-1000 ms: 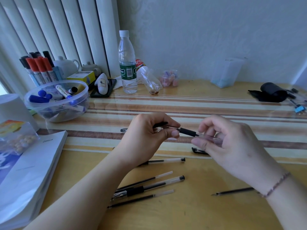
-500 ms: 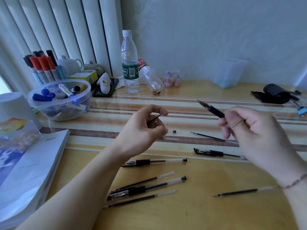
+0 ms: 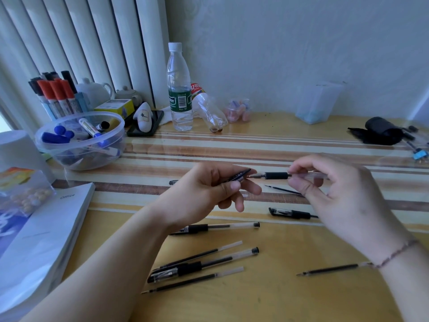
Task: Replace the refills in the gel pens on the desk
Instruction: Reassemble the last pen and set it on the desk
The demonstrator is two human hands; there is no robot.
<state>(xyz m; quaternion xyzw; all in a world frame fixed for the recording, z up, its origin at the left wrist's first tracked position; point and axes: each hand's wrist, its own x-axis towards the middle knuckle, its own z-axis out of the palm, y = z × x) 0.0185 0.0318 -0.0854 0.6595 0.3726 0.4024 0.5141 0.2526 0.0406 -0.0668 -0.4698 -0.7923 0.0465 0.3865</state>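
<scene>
- Gel pen (image 3: 292, 175) is hanging above the desk (image 3: 278, 298), its long axis running left to right, tip pointing at the left hand.
- Right hand (image 3: 336, 194) is pinching its clear barrel.
- Left hand (image 3: 209, 194) is gripping the black cap (image 3: 240, 175) just beside the tip, mouth seemingly facing it.
- Loose refills (image 3: 192, 283) are lying nearer the person.

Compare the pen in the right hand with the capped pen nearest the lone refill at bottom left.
The held pen is uncapped, tip bare, off the desk in the right hand. The capped pen lies untouched on the desk. Both have clear barrels and black grips.
</scene>
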